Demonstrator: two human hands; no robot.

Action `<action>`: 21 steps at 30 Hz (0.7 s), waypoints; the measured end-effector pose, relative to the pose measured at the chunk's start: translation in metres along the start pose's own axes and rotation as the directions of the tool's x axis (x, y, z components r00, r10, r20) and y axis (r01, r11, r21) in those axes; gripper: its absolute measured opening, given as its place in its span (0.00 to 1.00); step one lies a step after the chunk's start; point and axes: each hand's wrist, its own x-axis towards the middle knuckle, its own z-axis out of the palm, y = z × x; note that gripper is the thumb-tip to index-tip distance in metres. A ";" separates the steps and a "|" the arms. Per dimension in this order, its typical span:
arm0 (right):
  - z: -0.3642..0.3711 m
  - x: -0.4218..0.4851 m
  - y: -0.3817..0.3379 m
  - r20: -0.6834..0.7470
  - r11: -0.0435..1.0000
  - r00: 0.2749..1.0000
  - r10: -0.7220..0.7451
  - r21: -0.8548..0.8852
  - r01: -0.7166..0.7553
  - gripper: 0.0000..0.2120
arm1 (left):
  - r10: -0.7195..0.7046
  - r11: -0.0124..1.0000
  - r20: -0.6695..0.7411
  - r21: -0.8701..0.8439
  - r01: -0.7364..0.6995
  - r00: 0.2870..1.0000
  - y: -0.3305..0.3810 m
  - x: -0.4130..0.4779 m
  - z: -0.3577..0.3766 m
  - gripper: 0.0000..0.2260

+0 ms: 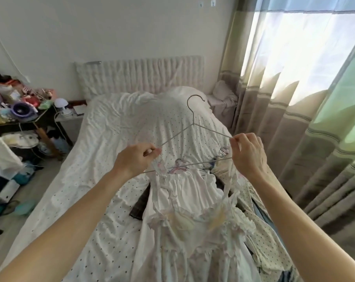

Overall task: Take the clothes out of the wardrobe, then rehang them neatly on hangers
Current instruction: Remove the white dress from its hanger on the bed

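You hold a thin white hanger (pixel 193 123) up in front of you with both hands. Your left hand (pixel 136 159) is closed. Its thumb and fingers pinch the left arm of the hanger, and with it one strap (pixel 157 165) of the white frilly dress (pixel 184 188). Your right hand (pixel 249 157) is closed too, and its fingertips pinch the right end of the hanger. The other strap (pixel 228 188) runs up toward that hand, but I cannot tell if the fingers hold it as well.

The hook of the hanger sticks up, above your hands and between them. The dress hangs down below both hands and comes toward you. Its lower part lies on the bed (pixel 111 123), which has a white sheet with little dots.

Between your hands and a bit lower, some pink and purple hangers (pixel 179 166) lie on the sheet. Below your left hand, a dark cloth (pixel 140 206) pokes out from under the dress. Below your right hand lies a pale dotted cloth (pixel 260 200). Out past your right hand hangs a long curtain (pixel 294 98) with sun coming through it. Far out past your left hand stands a table (pixel 13 124) piled with many small things.
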 end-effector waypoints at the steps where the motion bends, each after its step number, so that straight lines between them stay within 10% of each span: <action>1: 0.015 0.004 0.006 0.043 1.000 0.999 0.013 -0.008 -0.013 0.14 | -0.023 1.000 0.045 -0.003 0.023 0.999 -0.008 0.007 0.010 0.16; 21: 0.339 0.082 0.143 0.500 0.975 0.866 0.023 -0.201 0.090 0.10 | -0.350 0.853 0.207 0.474 0.219 0.914 -0.164 0.171 0.253 0.14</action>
